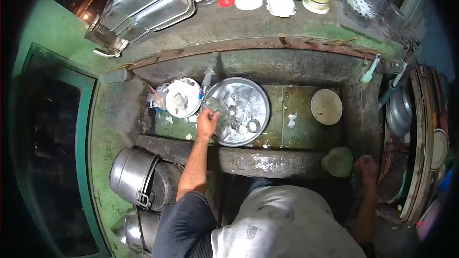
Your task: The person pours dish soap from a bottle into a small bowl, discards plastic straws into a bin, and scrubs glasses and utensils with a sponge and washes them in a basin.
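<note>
My left hand (207, 123) is closed round a clear glass (212, 103) at the left rim of a large round basin (262, 96). Soapy water, spoons and a small cup (254, 125) lie in the basin. Beside the glass, a tap (208, 77) comes down from the back wall. My right hand (367, 166) is low at the right, near the sink's front ledge, next to a green bowl-like object (337, 161). Its fingers look curled, but the dim light hides whether they hold anything.
A white bucket (183, 97) stands left of the basin, a pale round plate (326, 107) at the sink's right. Large metal pots (131, 174) stand lower left. Metal trays (143, 0) and plastic ware line the back shelf. A wooden rack (417, 148) rises at the right.
</note>
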Action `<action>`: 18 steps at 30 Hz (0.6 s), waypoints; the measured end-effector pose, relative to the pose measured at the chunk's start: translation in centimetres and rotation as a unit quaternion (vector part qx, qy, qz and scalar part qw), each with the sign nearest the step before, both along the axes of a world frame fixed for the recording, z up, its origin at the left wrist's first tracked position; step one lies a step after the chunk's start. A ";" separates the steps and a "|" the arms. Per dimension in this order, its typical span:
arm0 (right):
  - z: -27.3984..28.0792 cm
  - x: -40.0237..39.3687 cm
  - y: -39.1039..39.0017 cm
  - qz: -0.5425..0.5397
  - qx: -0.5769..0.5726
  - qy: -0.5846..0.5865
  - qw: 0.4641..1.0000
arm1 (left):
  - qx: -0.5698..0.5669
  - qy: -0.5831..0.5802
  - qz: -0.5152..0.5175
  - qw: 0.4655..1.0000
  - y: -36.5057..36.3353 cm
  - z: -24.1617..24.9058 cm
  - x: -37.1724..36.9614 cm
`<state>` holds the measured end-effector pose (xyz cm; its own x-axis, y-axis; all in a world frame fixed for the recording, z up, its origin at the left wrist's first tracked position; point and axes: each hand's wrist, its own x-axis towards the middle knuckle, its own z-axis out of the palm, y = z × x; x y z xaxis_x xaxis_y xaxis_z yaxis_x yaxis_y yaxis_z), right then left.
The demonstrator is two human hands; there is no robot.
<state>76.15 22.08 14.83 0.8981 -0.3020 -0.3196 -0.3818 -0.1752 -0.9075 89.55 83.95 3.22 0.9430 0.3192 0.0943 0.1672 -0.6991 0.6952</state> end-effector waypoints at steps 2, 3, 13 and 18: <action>0.5 1.4 3.9 0.029 0.001 -0.013 0.999 | 0.083 -0.035 -0.076 0.993 0.5 0.8 0.1; 1.5 2.0 6.3 0.019 0.009 0.002 1.000 | 0.016 0.009 -0.029 0.999 0.6 0.8 0.2; 2.0 4.2 15.5 0.045 0.037 0.001 0.998 | -0.019 -0.013 -0.148 0.989 2.9 2.2 -0.9; 2.6 4.7 18.0 0.029 0.052 0.005 0.998 | -0.120 0.038 -0.029 0.992 8.0 -0.3 -2.0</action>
<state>80.85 40.05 17.44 0.9097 -0.2146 -0.3556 -0.3830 -0.1024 -0.9181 87.53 91.94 2.96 0.9616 0.2697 -0.0504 0.1908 -0.5254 0.8292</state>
